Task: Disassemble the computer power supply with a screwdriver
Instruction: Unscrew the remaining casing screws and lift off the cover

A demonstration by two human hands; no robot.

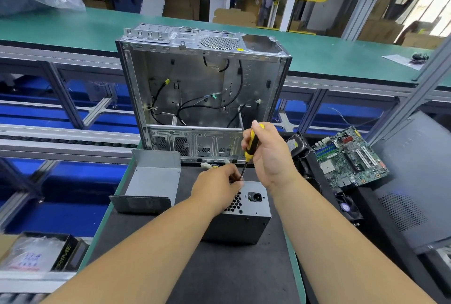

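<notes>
Nearest the camera: two bare forearms reaching in from 6 o'clock over the dark work mat (219, 274). Grey sheet-metal power supply box with honeycomb vent and black mains socket (246, 211) sits at centre of the mat. Right hand (267, 155) is clenched round the yellow-and-black-handled screwdriver (251, 144), shaft angled down towards the box's top far edge. Left hand (217, 184) pinches at the shaft tip, apparently steadying it; the screw itself is hidden under the fingers. Judged step: seating the bit on a cover screw. Next move calls for a straight, downward-loaded turn with the box held from sliding. Containers: open silver desktop computer case (202, 89) at 12 o'clock holds only loose black cables; bent grey metal cover panel (151, 181) at 9 o'clock, contents not visible; black carton (46, 252) at 8 o'clock holds a plastic-wrapped item. Green circuit motherboard (351, 157) lies at 3 o'clock.
</notes>
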